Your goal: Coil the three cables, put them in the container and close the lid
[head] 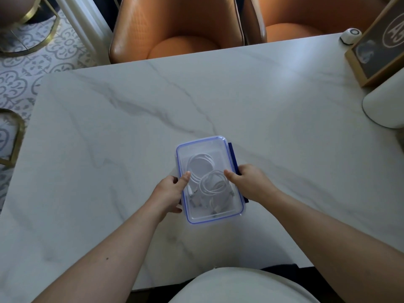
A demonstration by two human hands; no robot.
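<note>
A clear plastic container (218, 212) with a blue-rimmed lid (205, 143) lies on the marble table near its front edge. The lid sits on top of it. Through the lid I see coiled white cables (209, 180) inside. My left hand (169, 192) grips the container's left side, thumb pressed on the lid. On the opposite side, my right hand (249, 182) holds the edge with its thumb on the lid and its fingers over the dark blue side clip (232, 156).
The white marble table (196, 95) stretches out ahead. A framed box (378, 47) and a small white device (349, 36) stand at the far right corner, with a white rounded base (384, 106) beside them. Two orange chairs (179, 29) face the far edge.
</note>
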